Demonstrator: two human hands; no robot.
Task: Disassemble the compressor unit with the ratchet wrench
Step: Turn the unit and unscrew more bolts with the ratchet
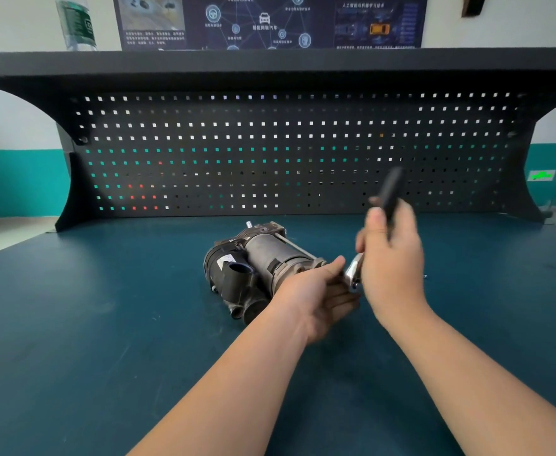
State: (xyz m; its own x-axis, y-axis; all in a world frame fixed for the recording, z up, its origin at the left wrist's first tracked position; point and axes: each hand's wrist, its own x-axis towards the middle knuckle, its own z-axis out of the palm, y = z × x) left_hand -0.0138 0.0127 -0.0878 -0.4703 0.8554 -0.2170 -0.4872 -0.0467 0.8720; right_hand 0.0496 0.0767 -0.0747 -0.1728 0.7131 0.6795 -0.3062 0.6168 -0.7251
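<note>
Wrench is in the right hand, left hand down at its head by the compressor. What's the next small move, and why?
Probably seat the ratchet wrench on a fastener at the near end of the compressor. The right hand grips its handle, raised and blurred; the left hand is at the chrome head, which seems not yet on a bolt.

A dark teal bench top (72, 324) is backed by a black pegboard panel (286, 153) pierced with square holes, topped by a black shelf (270, 60). 1 plastic bottle (76, 23) is stood on the shelf. A dark poster (270, 21) is hung on the white wall (13, 21), which is banded in teal (16, 182) lower down.
</note>
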